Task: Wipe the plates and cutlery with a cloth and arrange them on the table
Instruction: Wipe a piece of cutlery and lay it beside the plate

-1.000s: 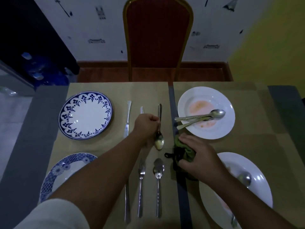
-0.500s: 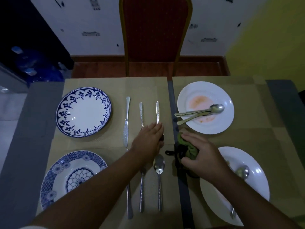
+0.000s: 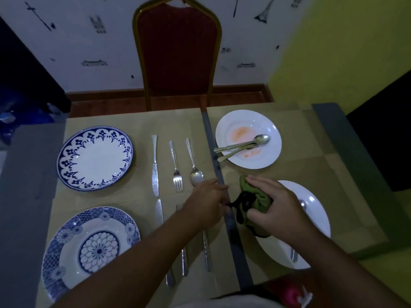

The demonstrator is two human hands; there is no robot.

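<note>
Presently, the right hand [image 3: 278, 207] sits near the middle of the table [image 3: 26, 174], slightly towards its right edge, with fingers curled round a bunched green cloth [image 3: 255, 196] that has a dark strap or trim on its left side. The left hand [image 3: 206, 203] lies just beside the cloth, palm down, fingers fairly straight and pointing at it; nothing is seen in its grasp, and I cannot tell whether the fingertips touch the dark trim. Towards the far left corner stands a blue-rimmed plate [image 3: 95, 157], with a knife [image 3: 155, 167], a fork [image 3: 175, 167] and a spoon [image 3: 194, 167] laid parallel to its right, well spaced. Towards the near left corner stands a blue patterned plate [image 3: 89, 247]; a second knife [image 3: 160, 216], second fork [image 3: 184, 261] and second spoon [image 3: 206, 252] lie to its right, partly hidden under the left forearm. Towards the far right corner a white plate [image 3: 248, 121] shows an orange stain and carries loose cutlery [image 3: 242, 146], handles overhanging its left rim. By the near right edge a second white plate [image 3: 315, 218], partly covered by the right hand, holds another utensil [image 3: 302, 204]. A red chair [image 3: 178, 52] stands at the far edge.
</note>
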